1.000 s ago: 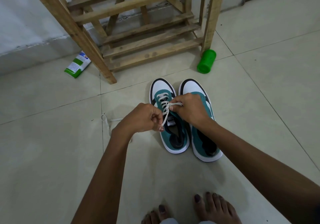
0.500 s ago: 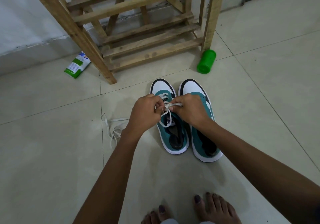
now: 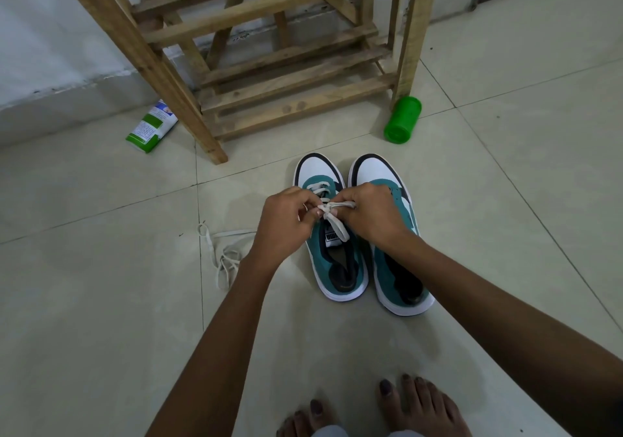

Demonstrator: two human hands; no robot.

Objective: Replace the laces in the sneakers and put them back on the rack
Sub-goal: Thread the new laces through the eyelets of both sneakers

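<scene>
Head view, hands (image 3: 332, 214) pinching lace (image 3: 333, 212), sneakers (image 3: 364, 234) off rack (image 3: 269, 48)

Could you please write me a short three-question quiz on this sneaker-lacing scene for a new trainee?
1. True or false: both hands, the left hand and the right hand, pinch the white lace over the left teal-and-white sneaker.
2. Which lies loose on the pale tiled floor beside the left forearm? A) a second white lace B) a sock C) a brush
3. Fill in: the green plastic cylinder lies by the front right leg of the ______ rack.

Key: 1 true; 2 A; 3 wooden.
</scene>
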